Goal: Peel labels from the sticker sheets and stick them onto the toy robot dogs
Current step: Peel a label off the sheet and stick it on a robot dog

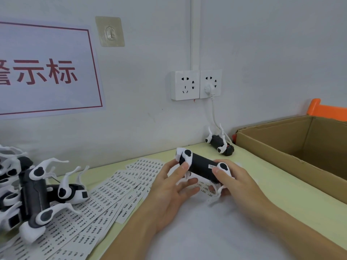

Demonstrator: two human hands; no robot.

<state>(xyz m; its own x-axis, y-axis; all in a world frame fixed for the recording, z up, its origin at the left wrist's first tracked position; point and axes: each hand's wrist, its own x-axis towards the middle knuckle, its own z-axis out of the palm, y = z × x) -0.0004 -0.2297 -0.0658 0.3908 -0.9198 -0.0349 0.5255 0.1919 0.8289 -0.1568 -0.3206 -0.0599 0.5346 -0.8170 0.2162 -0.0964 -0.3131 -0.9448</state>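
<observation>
**Two hands hold a toy robot dog above a spread of sticker sheets**

A pale green worktop (262, 177) runs along a white wall, where a paper sign (47, 70) with red characters hangs at the left. An open cardboard box (277, 147) sits on the right end of the worktop, with an orange object (323, 107) showing behind its far corner. Sticker sheets (105, 192), printed with rows of small dark labels, lie fanned and overlapping across the left and middle of the worktop. On their left edge rests a pile of toy dogs (32, 186), black bodies and white legs tangled together. A double wall socket (196, 85) carries one white plug, its cable dropping towards the worktop. At the centre, held just above the sheets, is the black-bodied toy dog (201, 166), lying lengthwise between the hands with its white legs pointing down and a small white label (212, 166) stuck on its upper side near the right end. The left hand (172, 188) cradles one end, thumb pressed on a white leg joint and fingers (189, 182) curled loosely beneath. The right hand (232, 179) grips the other end, thumb on top just beside the label, fingers wrapped under the body. A second toy dog (220, 144) lies upside down by the wall, near the box, its legs in the air. A clear adhesive hook (110, 31) is stuck high on the wall.
</observation>
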